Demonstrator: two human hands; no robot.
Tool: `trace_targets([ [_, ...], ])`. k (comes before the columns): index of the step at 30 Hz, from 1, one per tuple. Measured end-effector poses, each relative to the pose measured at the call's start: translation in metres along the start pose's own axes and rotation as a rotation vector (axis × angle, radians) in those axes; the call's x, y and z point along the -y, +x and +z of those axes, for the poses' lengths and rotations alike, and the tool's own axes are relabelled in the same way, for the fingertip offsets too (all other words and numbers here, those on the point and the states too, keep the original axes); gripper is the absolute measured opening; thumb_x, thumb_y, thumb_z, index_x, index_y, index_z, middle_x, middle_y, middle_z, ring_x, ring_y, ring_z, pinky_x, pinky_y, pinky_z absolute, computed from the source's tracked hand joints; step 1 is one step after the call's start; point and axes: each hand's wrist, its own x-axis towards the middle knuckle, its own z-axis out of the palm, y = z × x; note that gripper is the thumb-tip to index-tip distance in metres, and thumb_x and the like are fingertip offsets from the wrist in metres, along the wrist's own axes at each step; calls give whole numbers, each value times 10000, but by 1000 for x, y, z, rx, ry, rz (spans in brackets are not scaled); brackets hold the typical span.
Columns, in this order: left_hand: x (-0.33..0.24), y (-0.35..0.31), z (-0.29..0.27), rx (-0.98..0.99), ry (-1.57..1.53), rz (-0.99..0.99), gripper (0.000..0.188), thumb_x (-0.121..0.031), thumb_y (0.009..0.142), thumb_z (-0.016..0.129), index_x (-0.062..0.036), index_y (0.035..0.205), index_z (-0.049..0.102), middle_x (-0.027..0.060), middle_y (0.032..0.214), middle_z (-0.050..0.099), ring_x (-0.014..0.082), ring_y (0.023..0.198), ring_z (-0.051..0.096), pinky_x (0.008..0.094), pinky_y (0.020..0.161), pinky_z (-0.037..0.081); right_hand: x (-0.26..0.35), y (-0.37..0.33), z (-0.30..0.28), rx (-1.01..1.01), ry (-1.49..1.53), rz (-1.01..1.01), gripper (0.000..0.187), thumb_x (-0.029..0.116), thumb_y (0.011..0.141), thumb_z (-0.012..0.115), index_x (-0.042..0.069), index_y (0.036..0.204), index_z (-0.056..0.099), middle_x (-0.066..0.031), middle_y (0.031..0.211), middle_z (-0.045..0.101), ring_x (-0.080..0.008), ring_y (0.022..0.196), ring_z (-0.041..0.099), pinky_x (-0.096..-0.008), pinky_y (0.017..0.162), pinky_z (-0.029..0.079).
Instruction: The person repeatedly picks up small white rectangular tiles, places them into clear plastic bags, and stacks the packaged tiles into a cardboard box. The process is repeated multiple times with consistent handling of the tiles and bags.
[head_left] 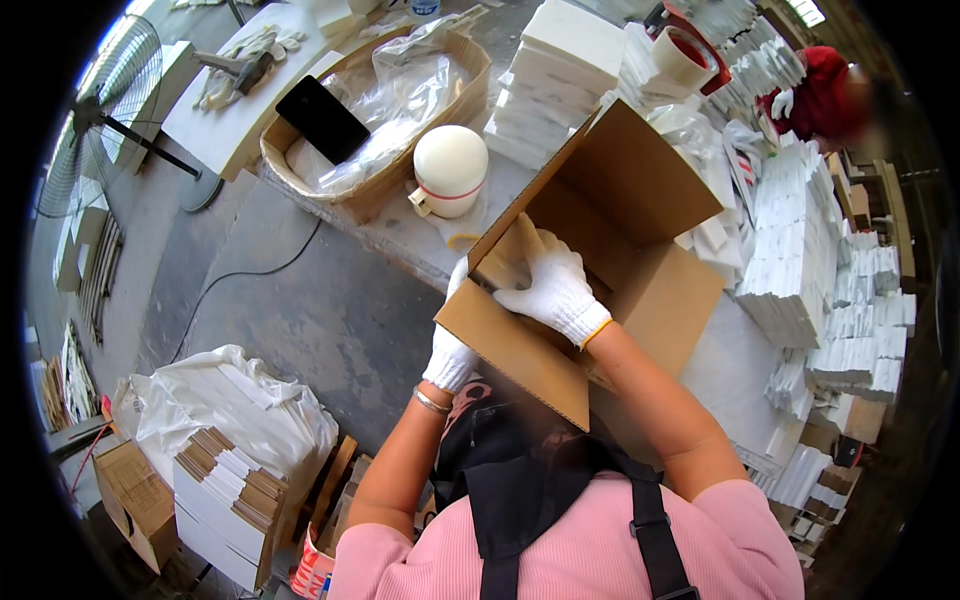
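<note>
An open cardboard box point(650, 290) stands tilted on the worktable in front of me, its flaps spread. My left hand point(452, 355), in a white knit glove, holds the box's left side from outside; the wall and flap hide most of its fingers. Inside the box, my gloved right hand point(556, 290) lies against the inner left wall, fingers stretched out and thumb apart. The fingertips are partly in shadow. Just beyond the left wall sits a round cream-white container point(451, 165) with a red line around it.
A carton point(375, 205) with clear plastic and a black phone point(322, 118) stands at far left. White slabs point(560, 65) and a tape roll point(684, 55) are behind the box. Stacked white pieces point(790, 235) line the right. A fan point(100, 110) stands left; a person in red point(825, 95) is far right.
</note>
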Motion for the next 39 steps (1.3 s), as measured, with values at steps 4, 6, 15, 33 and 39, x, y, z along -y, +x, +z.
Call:
trace_targets([
  [4, 5, -1, -1, 29, -179, -22, 616, -110, 1022, 560, -58, 1568, 279, 73, 1388, 535, 136, 1210, 532, 288, 1037, 444, -17, 1, -9, 224, 578, -53, 1026, 589, 761, 719, 27, 1528, 331, -245, 1382, 547, -405, 1285, 520, -452, 1078, 414],
  [6, 1, -2, -4, 59, -79, 31, 607, -115, 1036, 531, -56, 1577, 261, 86, 1425, 516, 146, 1233, 525, 297, 1052, 442, -18, 0, -3, 229, 615, -52, 998, 603, 805, 689, 27, 1534, 325, -254, 1435, 509, -395, 1333, 488, -415, 1105, 391],
  [15, -45, -3, 8, 20, -373, -91, 598, -157, 1073, 464, -55, 1602, 205, 92, 1533, 417, 180, 1350, 442, 317, 1121, 380, -25, -2, -25, 196, 1236, -11, 768, 294, 946, 656, -35, 1549, 311, -168, 1558, 413, -250, 1455, 363, -347, 1188, 273],
  [33, -165, -61, 17, -505, 128, 298, 496, -161, 985, 551, -27, 1458, 481, 104, 1461, 516, 239, 1305, 534, 373, 1079, 403, -245, -260, -81, -365, 1318, 127, 491, 228, 990, 634, -1, 1414, 542, -138, 1293, 656, -175, 1200, 604, -315, 1058, 445],
  [39, -218, -59, 155, -92, 374, 422, 476, -125, 969, 559, 19, 1420, 507, 130, 1422, 553, 275, 1318, 531, 362, 1090, 422, -370, -368, -1, -513, 446, 430, 573, 368, 925, 676, 47, 1387, 565, -183, 1352, 607, -331, 1262, 566, -415, 1081, 433],
])
